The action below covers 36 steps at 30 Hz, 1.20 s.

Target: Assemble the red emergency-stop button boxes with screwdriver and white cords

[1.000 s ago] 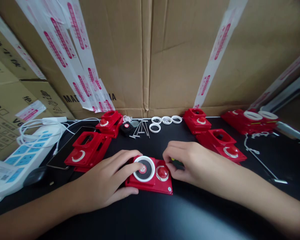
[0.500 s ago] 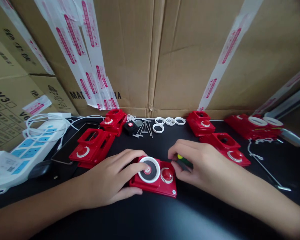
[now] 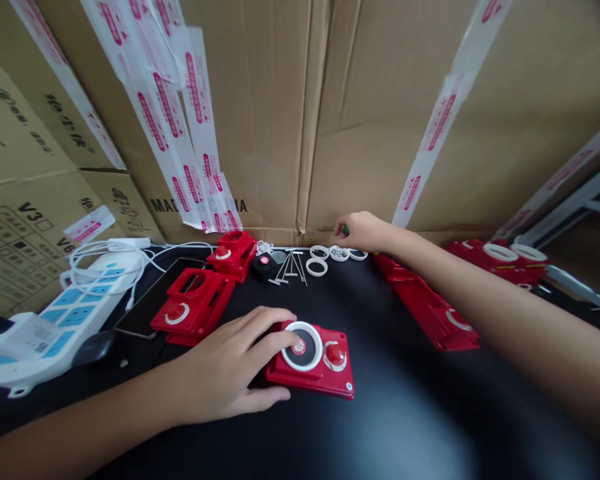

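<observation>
My left hand [image 3: 230,367] grips a red plastic housing [image 3: 325,387] lying flat on the black table. Its index finger presses the round black insert [image 3: 300,350] with a red-and-white centre, set inside a white ring [image 3: 319,347]. Beside that ring, a red dome [image 3: 335,353] sits in a smaller white collar. My right hand [image 3: 363,230] is at the back of the table, closed around a small tool with a green handle [image 3: 345,230]; its tip is hidden. Just below it are several white rings [image 3: 317,267], one holding small screws [image 3: 339,253].
More red housings stand at left [image 3: 193,300] and right [image 3: 425,307], the latter partly behind my right forearm. T-handled metal rods [image 3: 291,267] lie near a black round part [image 3: 264,265]. A power strip [image 3: 65,327] and phone [image 3: 155,300] are at left; cardboard boxes [image 3: 265,120] wall the back.
My right hand has moved away from the red housing, up to the small parts at the back, with the green-handled tool still in it. My left hand keeps its hold.
</observation>
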Available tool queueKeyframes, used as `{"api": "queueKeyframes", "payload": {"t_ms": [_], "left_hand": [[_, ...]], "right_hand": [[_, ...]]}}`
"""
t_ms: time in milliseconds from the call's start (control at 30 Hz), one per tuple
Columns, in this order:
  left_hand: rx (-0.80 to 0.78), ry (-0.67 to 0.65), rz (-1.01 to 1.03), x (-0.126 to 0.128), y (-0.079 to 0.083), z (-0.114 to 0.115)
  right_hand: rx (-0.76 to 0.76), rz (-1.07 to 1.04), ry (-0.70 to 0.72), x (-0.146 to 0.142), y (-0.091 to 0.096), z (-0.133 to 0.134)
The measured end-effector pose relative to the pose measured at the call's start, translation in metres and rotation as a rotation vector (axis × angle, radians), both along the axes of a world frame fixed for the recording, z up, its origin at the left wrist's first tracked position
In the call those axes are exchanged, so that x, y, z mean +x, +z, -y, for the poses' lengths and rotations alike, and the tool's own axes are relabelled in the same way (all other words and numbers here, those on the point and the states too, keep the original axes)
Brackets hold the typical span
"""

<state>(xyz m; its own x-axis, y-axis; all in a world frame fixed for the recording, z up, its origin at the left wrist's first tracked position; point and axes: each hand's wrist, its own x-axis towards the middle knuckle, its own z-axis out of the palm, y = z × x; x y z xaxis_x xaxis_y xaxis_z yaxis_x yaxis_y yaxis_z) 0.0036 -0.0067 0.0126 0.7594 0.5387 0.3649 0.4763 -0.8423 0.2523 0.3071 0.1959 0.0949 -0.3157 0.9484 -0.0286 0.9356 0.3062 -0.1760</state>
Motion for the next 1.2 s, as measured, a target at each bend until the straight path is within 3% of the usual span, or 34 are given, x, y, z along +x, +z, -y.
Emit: {"api": "queueKeyframes", "payload": {"t_ms": [100, 200, 367, 467, 533, 600, 667, 767, 933, 1200], "left_hand": [[-0.028, 0.009, 0.006, 0.001, -0.002, 0.0], [-0.051, 0.036, 0.01, 0.002, -0.005, 0.001], [-0.072, 0.14, -0.006, 0.001, -0.008, -0.002], [-0.077, 0.201, -0.008, 0.001, -0.009, -0.005], [-0.079, 0.221, -0.003, 0.0, -0.009, -0.006], [-0.079, 0.222, 0.004, 0.0, -0.01, -0.006], [-0.079, 0.217, 0.007, 0.0, -0.01, -0.006], [-0.078, 0.222, 0.019, -0.002, -0.012, -0.005], [-0.069, 0.21, -0.015, -0.004, -0.012, -0.005], [-0.042, 0.203, -0.053, -0.005, -0.008, -0.005]], "right_hand": [[0.04, -0.166, -0.046, 0.006, -0.002, -0.001], [0.104, -0.426, -0.074, 0.015, 0.011, 0.018], [0.076, -1.007, 0.011, 0.011, 0.04, 0.081], [0.129, -1.315, 0.083, -0.006, 0.042, 0.118], [0.052, -1.551, 0.188, -0.018, 0.038, 0.132], [-0.145, -1.707, 0.313, -0.026, 0.033, 0.14], [-0.339, -1.747, 0.405, -0.03, 0.028, 0.142], [-0.479, -1.764, 0.483, -0.031, 0.024, 0.143], [-0.555, -1.763, 0.603, -0.03, 0.024, 0.148], [-0.613, -1.756, 0.668, -0.041, 0.008, 0.146]]}}
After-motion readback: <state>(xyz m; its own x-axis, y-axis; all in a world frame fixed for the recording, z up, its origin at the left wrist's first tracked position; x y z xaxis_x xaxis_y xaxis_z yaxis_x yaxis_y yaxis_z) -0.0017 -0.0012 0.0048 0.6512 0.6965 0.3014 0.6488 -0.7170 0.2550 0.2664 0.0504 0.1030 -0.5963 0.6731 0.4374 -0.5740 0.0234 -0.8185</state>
